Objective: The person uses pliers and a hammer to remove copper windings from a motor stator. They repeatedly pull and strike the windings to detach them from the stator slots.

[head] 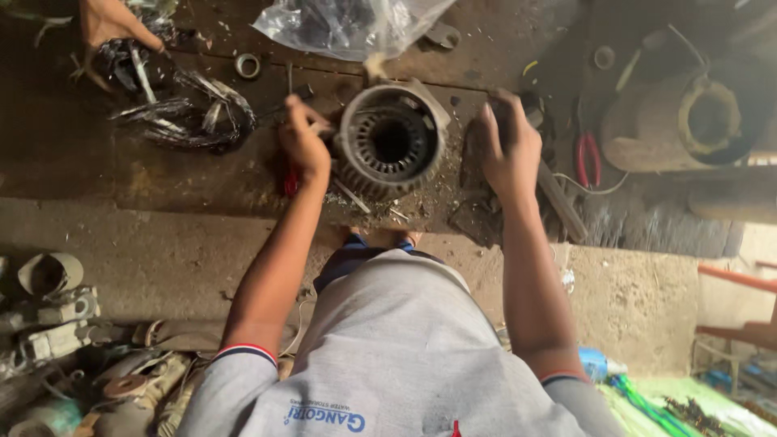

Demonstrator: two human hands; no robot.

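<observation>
Hands (303,137) flanking motor stator (391,143)

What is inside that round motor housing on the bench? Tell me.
Inside the motor housing, a ring of slotted metal teeth surrounds a dark, empty-looking centre bore. The depth is too dark to see. The left hand covers its left edge.

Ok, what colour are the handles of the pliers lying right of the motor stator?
Red, on the pliers; head view.

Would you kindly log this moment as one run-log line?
left hand: grips thin tool at motor stator | right hand: on bench beside stator | another person's hand: by wire scraps
</observation>
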